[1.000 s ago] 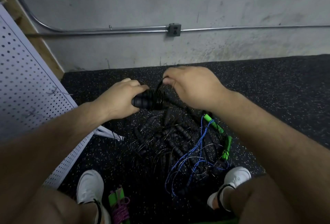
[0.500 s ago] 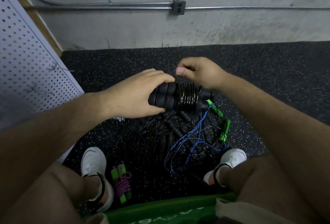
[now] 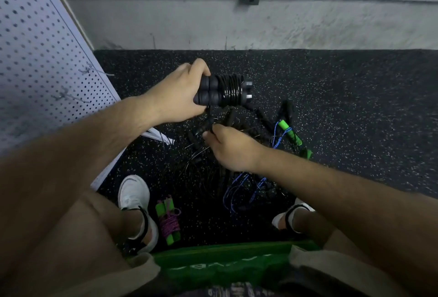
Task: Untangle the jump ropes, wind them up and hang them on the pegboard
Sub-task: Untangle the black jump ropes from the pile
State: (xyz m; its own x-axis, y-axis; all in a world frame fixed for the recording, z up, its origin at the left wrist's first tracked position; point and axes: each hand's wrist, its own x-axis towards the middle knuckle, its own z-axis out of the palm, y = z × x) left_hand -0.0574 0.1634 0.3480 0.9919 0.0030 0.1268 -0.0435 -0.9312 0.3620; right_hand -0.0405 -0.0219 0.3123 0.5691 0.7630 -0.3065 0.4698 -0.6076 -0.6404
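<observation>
Above the speckled rubber floor (image 3: 343,107), the left hand (image 3: 176,97) grips the paired foam handles of a black jump rope (image 3: 222,90), glossy cord coiled tight round them, while the right hand (image 3: 233,148) just below pinches its thin loose end. One purple rope (image 3: 169,222) lies wound by the left shoe, but a wiry black-and-blue tangle (image 3: 239,185) waits and the pegboard (image 3: 35,59) looks bare: early going, I judge.
</observation>
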